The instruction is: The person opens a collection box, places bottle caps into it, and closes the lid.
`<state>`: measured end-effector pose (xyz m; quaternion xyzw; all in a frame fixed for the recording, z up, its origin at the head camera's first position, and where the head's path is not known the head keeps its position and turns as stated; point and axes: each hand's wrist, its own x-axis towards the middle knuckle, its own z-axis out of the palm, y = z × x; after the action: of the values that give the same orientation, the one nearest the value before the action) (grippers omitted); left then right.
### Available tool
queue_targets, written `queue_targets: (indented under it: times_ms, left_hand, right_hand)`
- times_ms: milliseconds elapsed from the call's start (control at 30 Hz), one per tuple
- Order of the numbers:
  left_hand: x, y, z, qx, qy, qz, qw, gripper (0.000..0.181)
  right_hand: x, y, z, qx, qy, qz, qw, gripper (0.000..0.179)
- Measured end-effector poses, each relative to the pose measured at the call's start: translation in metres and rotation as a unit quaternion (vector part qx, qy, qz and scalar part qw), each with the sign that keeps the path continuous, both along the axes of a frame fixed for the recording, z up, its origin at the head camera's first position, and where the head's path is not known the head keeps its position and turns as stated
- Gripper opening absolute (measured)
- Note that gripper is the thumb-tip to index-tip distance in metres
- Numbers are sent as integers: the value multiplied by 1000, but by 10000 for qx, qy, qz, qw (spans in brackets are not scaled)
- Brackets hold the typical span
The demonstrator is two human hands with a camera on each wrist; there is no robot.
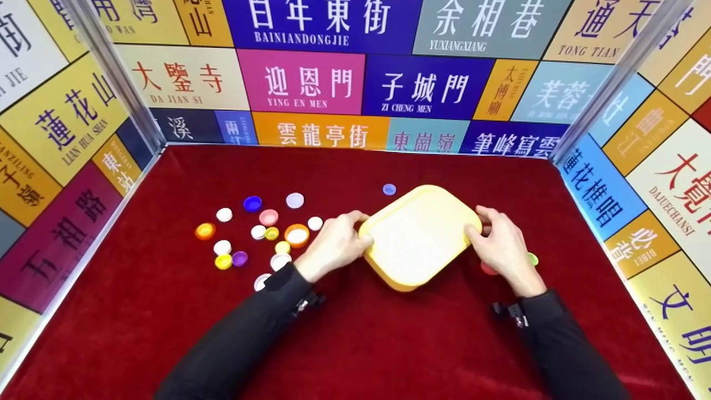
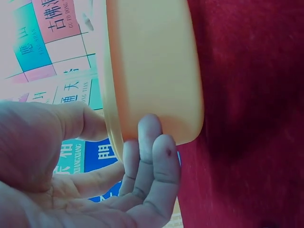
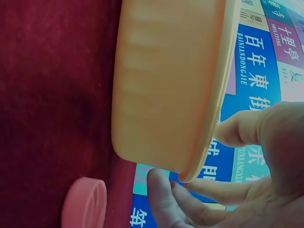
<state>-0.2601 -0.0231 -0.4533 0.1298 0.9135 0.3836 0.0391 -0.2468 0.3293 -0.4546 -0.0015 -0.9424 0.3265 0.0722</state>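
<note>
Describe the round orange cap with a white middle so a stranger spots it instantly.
On the dark red cloth, find the yellow plastic box, then the left hand gripping it. Left of that hand lies the round orange cap; no neighbour pairs orange rim with white middle.

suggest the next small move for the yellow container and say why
I'd probably lower the yellow container straight down onto the red cloth, keeping clear of the reddish cap near the right hand. That hand and the left hand grip opposite sides, and the wrist views suggest the container's underside is off the cloth.
</note>
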Motion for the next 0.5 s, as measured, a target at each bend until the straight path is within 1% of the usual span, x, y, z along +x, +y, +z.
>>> queue_targets:
  times_ms: [167,267,400,500]
  left_hand:
    - [7,-15,1,139,-124,-82,9998,46]
    - [11,-24,1,326,-269,-128,9990,46]
    - [13,-36,-1,706,-517,-128,9961,47]
    - [13,-43,-2,1073,-682,-67,9919,48]
  right_hand:
    - [2,-6,-1,-8,160,129,9998,51]
    - [4,-9,0,22,198,125,9997,43]
    - [9,-13,0,54,171,168,9997,31]
    - [13,-15,-1,-46,47,204,9998,29]
